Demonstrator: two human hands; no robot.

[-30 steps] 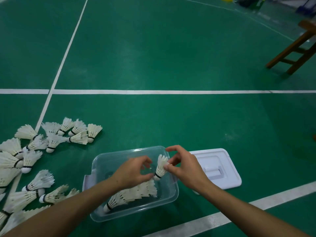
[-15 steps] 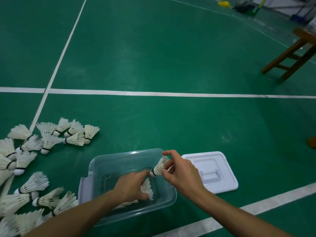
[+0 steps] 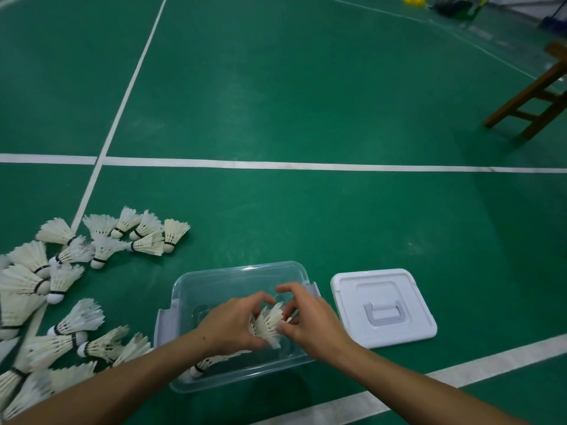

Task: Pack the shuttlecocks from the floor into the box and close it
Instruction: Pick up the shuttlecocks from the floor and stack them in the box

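Note:
A clear plastic box sits open on the green floor in front of me. Both my hands are inside it. My left hand and my right hand pinch the feathered end of a stack of white shuttlecocks that lies slanted in the box, its cork end near the front left corner. The white lid lies flat on the floor just right of the box. Several loose shuttlecocks are scattered on the floor to the left.
White court lines cross the floor, one behind the box and one along the front right. A wooden stool stands at the far right. A yellow object and dark bags sit far back.
My right hand has brought the single shuttlecock down into the box and onto the stack's feathered end. My left hand has closed round the same end. The view shifted slightly.

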